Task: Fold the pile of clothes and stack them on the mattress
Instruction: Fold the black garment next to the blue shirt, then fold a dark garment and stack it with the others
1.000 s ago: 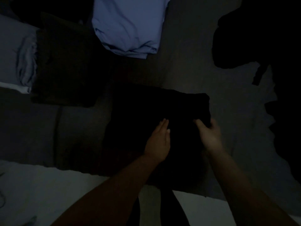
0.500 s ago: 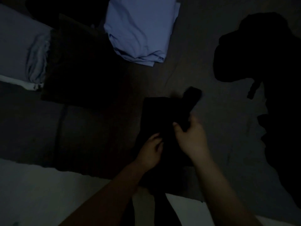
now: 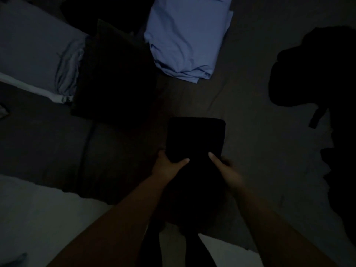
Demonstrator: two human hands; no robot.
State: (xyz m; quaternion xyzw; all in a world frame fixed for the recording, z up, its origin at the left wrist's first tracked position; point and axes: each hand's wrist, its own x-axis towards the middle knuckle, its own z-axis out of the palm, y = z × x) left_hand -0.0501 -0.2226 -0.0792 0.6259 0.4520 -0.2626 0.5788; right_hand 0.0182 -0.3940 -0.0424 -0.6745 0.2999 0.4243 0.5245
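Black folded garment, mid-mattress

Black garment [image 3: 195, 138]: I grip its near edge, left hand [image 3: 166, 166] and right hand [image 3: 226, 168], thumbs on top. Soft, light, floppy, I judge; support underneath. Blue stack [image 3: 185, 39] toward far edge.

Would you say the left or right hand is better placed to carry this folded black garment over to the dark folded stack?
Probably the left hand: it grips the black garment on the side nearer the dark stack.
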